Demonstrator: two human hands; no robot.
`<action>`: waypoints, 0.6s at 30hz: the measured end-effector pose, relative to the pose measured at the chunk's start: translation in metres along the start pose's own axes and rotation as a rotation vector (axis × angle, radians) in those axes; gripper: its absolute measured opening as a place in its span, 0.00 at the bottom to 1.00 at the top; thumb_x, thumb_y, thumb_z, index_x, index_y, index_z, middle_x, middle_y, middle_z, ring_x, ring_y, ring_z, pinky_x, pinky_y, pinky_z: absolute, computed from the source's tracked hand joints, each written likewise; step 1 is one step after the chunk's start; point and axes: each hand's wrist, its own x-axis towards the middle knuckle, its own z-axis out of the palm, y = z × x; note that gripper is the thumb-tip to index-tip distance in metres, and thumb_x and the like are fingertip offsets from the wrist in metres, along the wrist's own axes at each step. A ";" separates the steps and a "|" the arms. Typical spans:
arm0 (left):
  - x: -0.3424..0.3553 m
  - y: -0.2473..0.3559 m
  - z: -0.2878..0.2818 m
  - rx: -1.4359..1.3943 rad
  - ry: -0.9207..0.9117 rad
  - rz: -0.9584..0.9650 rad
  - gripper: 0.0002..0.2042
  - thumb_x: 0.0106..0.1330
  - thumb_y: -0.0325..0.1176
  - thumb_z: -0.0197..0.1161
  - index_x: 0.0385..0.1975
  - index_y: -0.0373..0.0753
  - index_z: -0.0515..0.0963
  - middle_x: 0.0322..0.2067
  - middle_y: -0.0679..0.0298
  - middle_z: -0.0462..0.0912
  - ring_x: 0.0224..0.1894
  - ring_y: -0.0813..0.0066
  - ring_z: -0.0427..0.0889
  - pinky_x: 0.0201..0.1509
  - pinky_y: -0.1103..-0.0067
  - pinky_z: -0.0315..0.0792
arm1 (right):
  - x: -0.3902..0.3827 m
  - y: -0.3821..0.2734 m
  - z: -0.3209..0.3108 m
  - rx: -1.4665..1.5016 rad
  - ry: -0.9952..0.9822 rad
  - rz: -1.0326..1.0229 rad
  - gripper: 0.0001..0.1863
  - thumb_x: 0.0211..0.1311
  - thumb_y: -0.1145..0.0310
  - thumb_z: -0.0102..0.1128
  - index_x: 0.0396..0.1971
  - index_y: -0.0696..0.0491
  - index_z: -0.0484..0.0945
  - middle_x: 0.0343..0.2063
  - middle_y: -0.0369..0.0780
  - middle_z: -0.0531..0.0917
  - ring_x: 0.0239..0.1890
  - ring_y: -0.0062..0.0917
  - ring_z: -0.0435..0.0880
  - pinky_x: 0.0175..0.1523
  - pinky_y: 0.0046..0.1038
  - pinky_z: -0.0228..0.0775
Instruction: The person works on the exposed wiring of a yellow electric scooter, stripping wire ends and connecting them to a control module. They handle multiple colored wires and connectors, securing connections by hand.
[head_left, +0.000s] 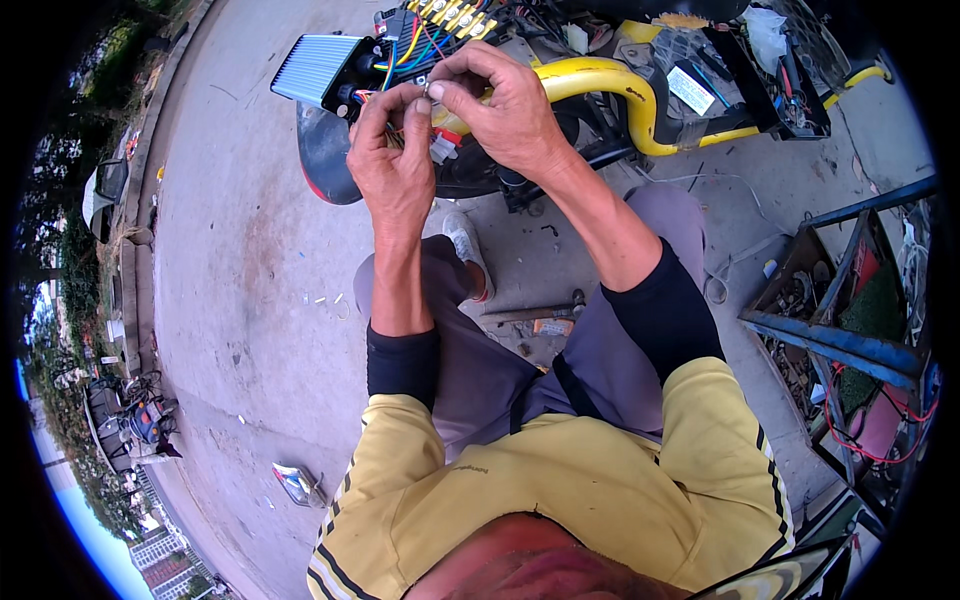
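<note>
My left hand (392, 170) and my right hand (515, 115) meet fingertip to fingertip in front of a yellow tube frame (605, 78). Both are closed in a pinch around something small that the fingers mostly hide; its kind is not clear. Just left of them sits a finned silver box (322, 68) with coloured wires (412, 52) running from its side. Above the wires is a yellow strip with metal terminals (455, 18). Below my fingers hangs a red and white connector (445, 144). A dark rounded part with a red edge (325, 155) is under the silver box.
At the right stands a blue metal rack (840, 342) with bins of loose parts and red cables. A long-handled tool (530, 313) and an orange block (553, 327) lie between my legs. A package (297, 484) lies on the ground. Farther left is a parked vehicle (135, 420).
</note>
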 end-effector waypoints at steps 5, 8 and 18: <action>0.000 -0.001 0.002 -0.009 0.024 0.019 0.07 0.76 0.24 0.69 0.49 0.31 0.86 0.41 0.67 0.87 0.42 0.82 0.80 0.50 0.80 0.76 | 0.000 0.002 0.000 0.000 0.003 -0.001 0.09 0.68 0.70 0.71 0.41 0.61 0.88 0.37 0.40 0.87 0.36 0.24 0.89 0.44 0.28 0.81; 0.001 0.000 0.006 -0.058 0.076 0.028 0.05 0.73 0.25 0.71 0.44 0.34 0.86 0.35 0.67 0.86 0.34 0.79 0.76 0.45 0.77 0.73 | 0.000 0.002 0.001 0.002 0.004 0.000 0.09 0.68 0.70 0.71 0.41 0.60 0.88 0.37 0.40 0.87 0.36 0.24 0.89 0.44 0.28 0.81; 0.001 0.001 0.003 -0.020 0.048 0.018 0.05 0.75 0.25 0.70 0.46 0.33 0.86 0.38 0.67 0.86 0.38 0.80 0.78 0.47 0.79 0.74 | 0.000 0.002 0.001 0.000 0.004 -0.003 0.08 0.69 0.70 0.71 0.41 0.60 0.88 0.36 0.39 0.87 0.36 0.24 0.88 0.43 0.28 0.80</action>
